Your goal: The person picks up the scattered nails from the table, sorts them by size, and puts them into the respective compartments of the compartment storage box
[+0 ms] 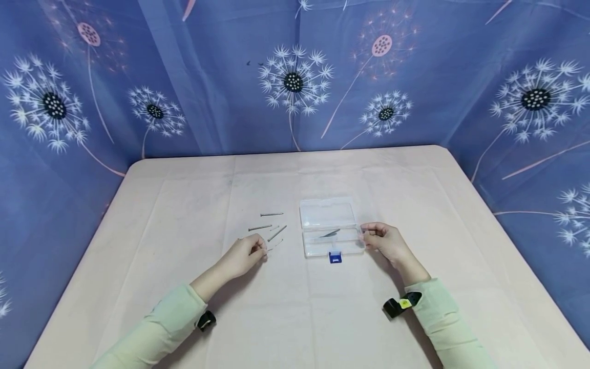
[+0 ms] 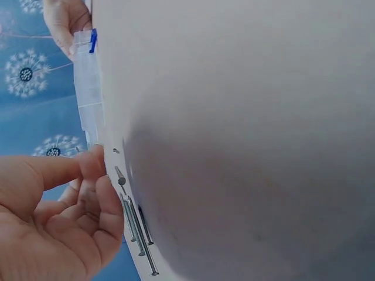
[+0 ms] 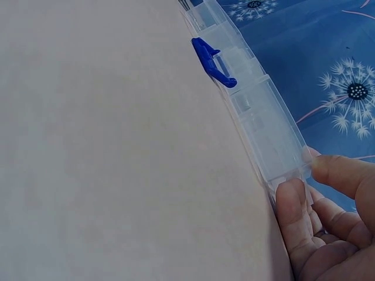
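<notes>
A clear plastic box [image 1: 322, 251] lies on the table with its lid [image 1: 326, 214] folded back and a blue clasp [image 1: 335, 257] at the front. A few thin grey nails [image 1: 330, 233] rest inside it. My right hand [image 1: 389, 247] grips the box's right end between thumb and fingers, also visible in the right wrist view. Left of the box, my left hand [image 1: 244, 254] pinches a small nail [image 1: 270, 249] at its fingertips, partly hidden by the fingers. Beside that hand lie larger nails [image 1: 276, 233] and small thin ones [image 1: 278, 242].
A pale cloth covers the table [image 1: 286, 318]. Blue curtains [image 1: 221, 77] with dandelion prints stand around its back and sides. Black camera straps [image 1: 402, 304] are worn at both wrists.
</notes>
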Demonstrator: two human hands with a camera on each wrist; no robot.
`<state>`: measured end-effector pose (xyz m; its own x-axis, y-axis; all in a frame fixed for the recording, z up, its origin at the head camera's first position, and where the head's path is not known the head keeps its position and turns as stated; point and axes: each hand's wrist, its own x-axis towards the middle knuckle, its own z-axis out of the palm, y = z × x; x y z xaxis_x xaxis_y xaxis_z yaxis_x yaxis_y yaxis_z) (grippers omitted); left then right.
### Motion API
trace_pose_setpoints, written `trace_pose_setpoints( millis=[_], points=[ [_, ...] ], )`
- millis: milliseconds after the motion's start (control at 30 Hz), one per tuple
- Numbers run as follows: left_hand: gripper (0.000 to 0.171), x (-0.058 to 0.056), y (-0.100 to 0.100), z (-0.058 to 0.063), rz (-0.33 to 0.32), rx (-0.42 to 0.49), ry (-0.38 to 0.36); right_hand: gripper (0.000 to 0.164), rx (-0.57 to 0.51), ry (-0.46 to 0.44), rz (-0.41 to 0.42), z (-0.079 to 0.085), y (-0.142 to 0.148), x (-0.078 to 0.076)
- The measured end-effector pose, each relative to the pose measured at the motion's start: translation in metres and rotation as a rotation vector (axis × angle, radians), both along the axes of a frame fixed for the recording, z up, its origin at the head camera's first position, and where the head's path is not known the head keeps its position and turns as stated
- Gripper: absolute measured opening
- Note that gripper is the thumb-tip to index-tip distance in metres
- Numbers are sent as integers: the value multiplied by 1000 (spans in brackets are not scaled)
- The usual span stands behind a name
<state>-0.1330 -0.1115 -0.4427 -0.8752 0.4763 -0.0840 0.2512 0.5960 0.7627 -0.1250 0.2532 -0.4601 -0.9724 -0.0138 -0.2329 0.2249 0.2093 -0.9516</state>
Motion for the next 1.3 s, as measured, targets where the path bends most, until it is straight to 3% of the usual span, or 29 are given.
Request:
trace_pose_setpoints(
  millis=[167, 333, 933, 1300],
  points=[
    [2, -4, 6, 3, 35, 133, -79, 43, -4, -6, -1, 0, 0, 0],
    [7, -9, 15, 5, 17, 205, -73, 43, 11, -4, -4, 0, 0, 1],
    [13, -28, 65, 9, 0, 275, -116, 43, 38, -3, 10, 1, 2, 2],
    [15, -31, 88, 5, -67, 306, -166, 41, 36, 0, 7, 1, 1, 2]
  ],
)
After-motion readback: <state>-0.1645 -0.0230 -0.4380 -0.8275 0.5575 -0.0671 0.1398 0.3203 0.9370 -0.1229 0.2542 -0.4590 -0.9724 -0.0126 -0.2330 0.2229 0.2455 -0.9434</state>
